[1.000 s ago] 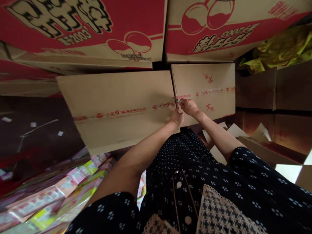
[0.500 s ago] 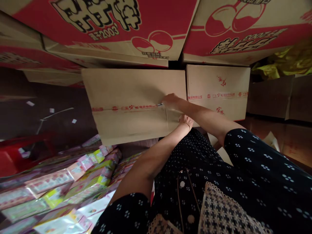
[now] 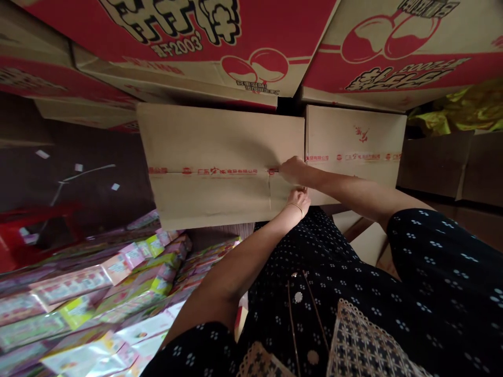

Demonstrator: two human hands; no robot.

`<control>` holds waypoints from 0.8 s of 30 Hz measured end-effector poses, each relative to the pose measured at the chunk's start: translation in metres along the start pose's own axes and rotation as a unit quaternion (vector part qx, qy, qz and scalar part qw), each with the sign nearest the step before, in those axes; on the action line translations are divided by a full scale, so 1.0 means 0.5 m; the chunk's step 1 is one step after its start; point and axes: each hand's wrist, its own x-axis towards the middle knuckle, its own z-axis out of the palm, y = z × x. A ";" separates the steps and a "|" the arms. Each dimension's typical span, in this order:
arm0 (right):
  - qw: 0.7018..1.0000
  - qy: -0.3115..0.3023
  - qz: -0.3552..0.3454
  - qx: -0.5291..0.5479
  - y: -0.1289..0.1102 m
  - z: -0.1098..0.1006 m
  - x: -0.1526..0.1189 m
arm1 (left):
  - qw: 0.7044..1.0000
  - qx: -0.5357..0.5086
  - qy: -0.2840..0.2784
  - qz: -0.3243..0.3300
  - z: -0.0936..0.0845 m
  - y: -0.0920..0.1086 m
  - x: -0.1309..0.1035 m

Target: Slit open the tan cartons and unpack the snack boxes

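At frame centre, both hands are resting on a taped carton (image 3: 220, 167) among stacked red-printed boxes (image 3: 188, 47), the right hand (image 3: 293, 170) pinching closed at the tape seam (image 3: 220, 171), the left hand (image 3: 299, 199) pressing its near edge, grip unclear.

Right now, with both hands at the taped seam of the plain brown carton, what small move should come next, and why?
Probably draw the right hand leftward along the red-printed tape seam of the plain brown cardboard carton. The flaps look closed, and the left hand braces the near edge.

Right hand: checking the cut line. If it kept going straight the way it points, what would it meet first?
The right hand points left along the red printed tape on the cardboard box; that taped seam comes first. Any tool in its grip is too hidden to tell.
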 end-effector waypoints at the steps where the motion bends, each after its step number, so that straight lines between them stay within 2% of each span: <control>1: 0.999 -0.027 0.001 -0.038 0.016 -0.003 -0.018 | 1.000 0.003 -0.003 -0.003 -0.001 0.003 -0.007; 4: 0.989 -0.086 0.027 -0.114 0.069 -0.018 -0.079 | 1.000 -0.001 -0.005 -0.005 -0.005 0.011 -0.022; 6: 0.989 -0.074 0.077 -0.098 0.098 -0.028 -0.110 | 1.000 -0.005 -0.002 -0.009 -0.009 0.015 -0.024; 8: 0.991 -0.025 0.125 -0.028 0.109 -0.031 -0.119 | 1.000 -0.008 -0.001 -0.015 -0.011 0.019 -0.021; 11: 0.989 0.022 0.130 0.072 0.084 -0.019 -0.092 | 1.000 -0.008 -0.004 -0.029 -0.011 0.022 -0.016; 15: 0.993 0.021 0.092 0.067 0.025 0.006 -0.030 | 0.999 -0.005 0.004 -0.046 -0.007 0.023 -0.010; 18: 0.992 0.026 0.086 0.090 0.001 0.017 -0.003 | 0.999 -0.017 0.019 -0.048 -0.007 0.024 -0.014; 21: 0.980 0.039 0.134 0.141 -0.009 0.028 0.001 | 0.998 -0.045 0.045 -0.009 -0.001 0.021 -0.047; 23: 0.972 0.057 0.172 0.149 -0.016 0.039 -0.003 | 0.993 -0.080 0.087 0.016 0.011 0.002 -0.085; 24: 0.970 0.065 0.183 0.143 -0.019 0.045 -0.006 | 0.988 -0.100 0.117 0.006 0.019 -0.015 -0.107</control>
